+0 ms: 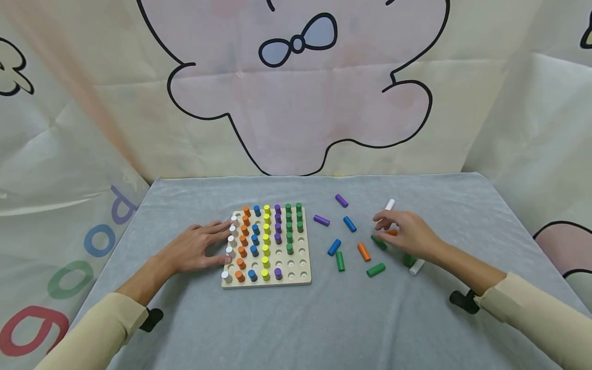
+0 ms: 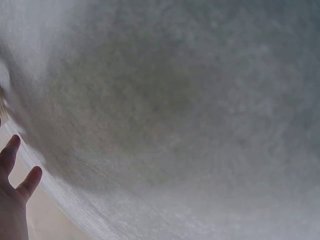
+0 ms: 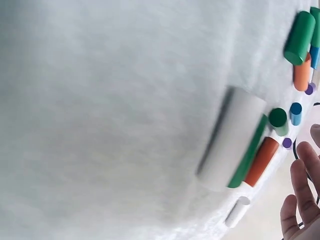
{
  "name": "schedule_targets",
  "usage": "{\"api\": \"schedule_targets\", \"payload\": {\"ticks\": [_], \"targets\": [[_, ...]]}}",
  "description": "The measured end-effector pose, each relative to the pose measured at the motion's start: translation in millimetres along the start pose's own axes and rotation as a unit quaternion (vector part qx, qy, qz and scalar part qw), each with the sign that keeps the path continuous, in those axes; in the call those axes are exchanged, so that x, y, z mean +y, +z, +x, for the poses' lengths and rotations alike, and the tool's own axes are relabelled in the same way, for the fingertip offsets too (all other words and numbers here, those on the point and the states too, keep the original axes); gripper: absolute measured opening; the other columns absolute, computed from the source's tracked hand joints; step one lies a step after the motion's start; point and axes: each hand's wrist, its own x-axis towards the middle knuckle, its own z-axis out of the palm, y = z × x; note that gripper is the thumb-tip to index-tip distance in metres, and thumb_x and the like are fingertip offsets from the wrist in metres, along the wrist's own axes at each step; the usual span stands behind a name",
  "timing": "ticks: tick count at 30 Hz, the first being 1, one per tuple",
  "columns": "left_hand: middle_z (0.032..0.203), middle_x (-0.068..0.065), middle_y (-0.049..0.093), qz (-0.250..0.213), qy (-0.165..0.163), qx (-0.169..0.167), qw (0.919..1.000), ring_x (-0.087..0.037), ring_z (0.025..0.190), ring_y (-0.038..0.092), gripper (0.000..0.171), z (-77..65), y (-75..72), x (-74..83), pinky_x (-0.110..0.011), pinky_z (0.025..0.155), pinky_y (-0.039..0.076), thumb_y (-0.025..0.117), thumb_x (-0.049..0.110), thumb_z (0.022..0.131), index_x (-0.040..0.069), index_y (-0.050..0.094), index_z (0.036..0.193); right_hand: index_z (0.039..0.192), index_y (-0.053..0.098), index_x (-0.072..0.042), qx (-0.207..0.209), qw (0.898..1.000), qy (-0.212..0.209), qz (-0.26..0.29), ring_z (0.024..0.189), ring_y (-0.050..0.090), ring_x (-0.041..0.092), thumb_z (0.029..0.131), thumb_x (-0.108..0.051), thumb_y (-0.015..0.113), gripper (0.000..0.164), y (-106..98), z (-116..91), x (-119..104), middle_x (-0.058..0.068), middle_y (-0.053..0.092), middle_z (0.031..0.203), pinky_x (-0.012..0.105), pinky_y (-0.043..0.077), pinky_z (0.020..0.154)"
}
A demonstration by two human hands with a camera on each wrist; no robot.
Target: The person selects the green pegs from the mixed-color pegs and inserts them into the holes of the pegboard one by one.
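A pale wooden pegboard stands left of centre, with columns of white, orange, blue, yellow, purple and green pegs upright in its holes. My left hand rests at the board's left edge, its fingers spread beside the white pegs. Over the loose pegs at the right hovers my right hand, with fingers loosely bent and no peg between them. Beneath and around it lie an orange peg, a white peg, a green peg and another white peg.
Between board and right hand are scattered purple pegs, blue pegs, an orange peg and green pegs. A grey cloth covers the table. Behind it hangs a printed curtain.
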Motion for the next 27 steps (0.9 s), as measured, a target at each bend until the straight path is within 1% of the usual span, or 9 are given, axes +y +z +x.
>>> {"api": "schedule_targets", "payload": {"ticks": [6,9,12,17,22,27], "targets": [[0.157,-0.009,0.038,0.000,0.003,0.003,1.0000,-0.037,0.142,0.037,0.080,0.1,-0.3,0.8,-0.063,0.100,0.038,0.058,0.066,0.089,0.011,0.051,0.146,0.108,0.069,-0.004,0.021,0.999,-0.031,-0.009,0.081,0.070,0.013,0.081,-0.008,0.082,0.031,4,-12,7,-0.005,0.074,0.088,0.045,0.055,0.073],[0.157,-0.009,0.038,0.000,0.003,0.003,1.0000,-0.037,0.142,0.037,0.080,0.2,-0.2,0.9,-0.063,0.100,0.039,0.058,0.066,0.089,0.011,0.051,0.146,0.109,0.069,-0.005,0.028,0.999,-0.037,-0.014,0.079,0.070,0.011,0.079,-0.010,0.084,0.034,6,-16,9,-0.007,0.073,0.086,0.043,0.055,0.073],[0.158,-0.008,0.038,0.000,0.002,0.002,1.0000,-0.037,0.143,0.037,0.080,0.3,0.0,0.9,-0.063,0.100,0.038,0.058,0.066,0.089,0.011,0.051,0.147,0.109,0.069,-0.005,0.027,0.999,-0.032,-0.020,0.076,0.068,0.008,0.077,-0.013,0.086,0.037,8,-20,10,-0.010,0.072,0.083,0.038,0.054,0.070],[0.158,-0.008,0.037,-0.003,0.002,0.000,1.0000,-0.037,0.143,0.037,0.080,0.2,0.5,0.9,-0.063,0.101,0.038,0.058,0.066,0.089,0.011,0.051,0.147,0.109,0.069,-0.008,0.012,0.999,-0.013,-0.034,0.073,0.065,0.005,0.076,-0.020,0.087,0.040,9,-24,11,-0.011,0.070,0.082,0.031,0.052,0.067],[0.158,-0.009,0.038,-0.003,0.004,0.003,1.0000,-0.037,0.143,0.037,0.079,-0.5,0.6,0.5,-0.063,0.101,0.038,0.059,0.065,0.088,0.011,0.051,0.146,0.110,0.069,-0.009,-0.005,0.999,0.002,-0.050,0.072,0.063,0.003,0.077,-0.021,0.086,0.039,11,-25,12,-0.012,0.069,0.081,0.029,0.051,0.066],[0.158,-0.009,0.038,-0.005,0.003,0.003,1.0000,-0.038,0.143,0.037,0.079,-1.1,0.5,0.7,-0.063,0.100,0.038,0.060,0.064,0.089,0.011,0.051,0.146,0.109,0.069,-0.009,-0.010,0.998,0.006,-0.061,0.072,0.062,0.003,0.079,-0.019,0.085,0.036,12,-24,12,-0.011,0.068,0.080,0.028,0.050,0.064]]}}
